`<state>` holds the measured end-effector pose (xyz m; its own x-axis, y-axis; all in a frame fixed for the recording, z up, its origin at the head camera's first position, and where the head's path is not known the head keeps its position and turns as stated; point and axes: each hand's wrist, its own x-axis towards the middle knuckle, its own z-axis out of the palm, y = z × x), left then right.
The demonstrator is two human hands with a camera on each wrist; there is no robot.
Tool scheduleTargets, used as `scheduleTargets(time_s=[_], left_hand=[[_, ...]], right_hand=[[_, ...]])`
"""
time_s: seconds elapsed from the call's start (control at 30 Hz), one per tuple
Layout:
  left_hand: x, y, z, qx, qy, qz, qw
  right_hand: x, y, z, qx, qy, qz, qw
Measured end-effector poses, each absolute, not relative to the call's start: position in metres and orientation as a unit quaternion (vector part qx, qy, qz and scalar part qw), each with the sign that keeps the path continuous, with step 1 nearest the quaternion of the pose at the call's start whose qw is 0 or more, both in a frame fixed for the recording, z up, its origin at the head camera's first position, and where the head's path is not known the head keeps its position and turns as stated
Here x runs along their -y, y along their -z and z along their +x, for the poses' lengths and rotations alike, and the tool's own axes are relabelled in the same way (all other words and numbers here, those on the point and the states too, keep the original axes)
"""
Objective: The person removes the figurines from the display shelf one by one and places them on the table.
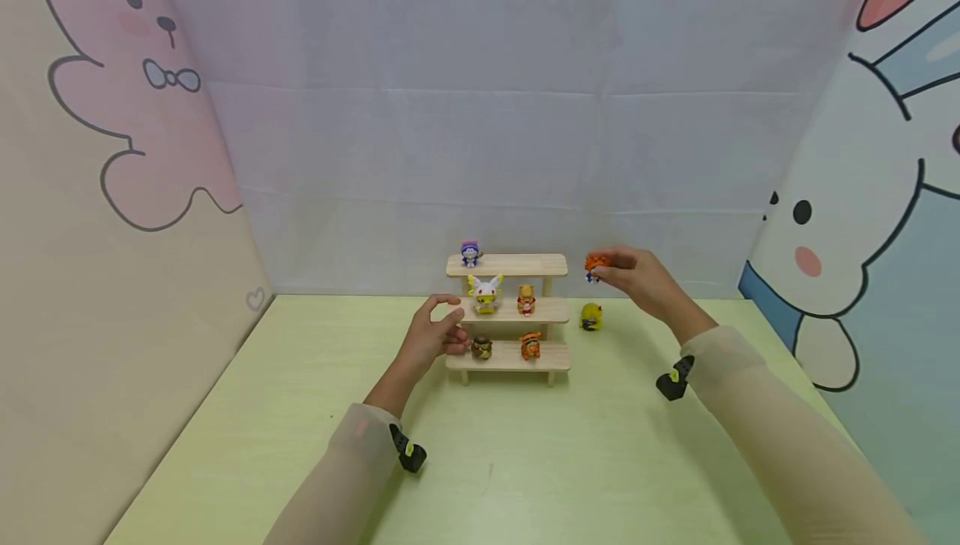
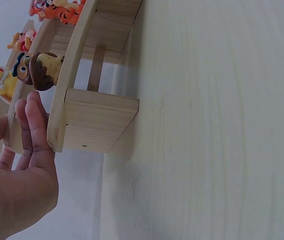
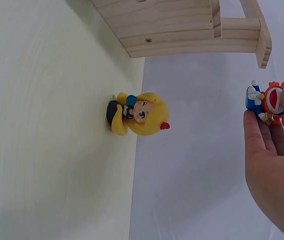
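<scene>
My right hand [image 1: 637, 280] pinches a small orange-and-blue figurine [image 3: 274, 104] between thumb and fingers. It holds the figurine in the air, just right of the top tier of a three-tier wooden display stand [image 1: 528, 265]. At the stand's left end is my left hand [image 1: 426, 337], its fingers [image 2: 39, 132] against the bottom tier's edge and its thumb by the middle tier. Beside those fingers, a brown owl figurine [image 2: 46, 70] stands on the bottom tier. A yellow-haired figurine [image 3: 144, 112] stands on the table below my right hand, apart from the stand.
An orange tiger figurine [image 1: 530, 346] shares the bottom tier. On the middle tier are a white-and-yellow figurine [image 1: 484, 295] and an orange bear figurine [image 1: 526, 301]. A purple figurine [image 1: 470, 253] stands at the top tier's left. Behind the pale table [image 1: 480, 453] hangs a white cloth [image 1: 480, 145].
</scene>
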<state>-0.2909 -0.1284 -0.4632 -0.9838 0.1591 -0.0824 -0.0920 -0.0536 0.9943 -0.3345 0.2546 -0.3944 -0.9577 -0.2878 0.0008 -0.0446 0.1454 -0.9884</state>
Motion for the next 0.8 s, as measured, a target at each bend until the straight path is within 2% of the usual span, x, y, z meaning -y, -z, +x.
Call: scheduleTargets(time_s=[0.8], left_hand=[[0.127,0.463,-0.291,-0.683,-0.726,0.012,0.084]], right_hand=[[-0.289,0.434,-0.332,-0.775,0.617,-0.094,0.101]])
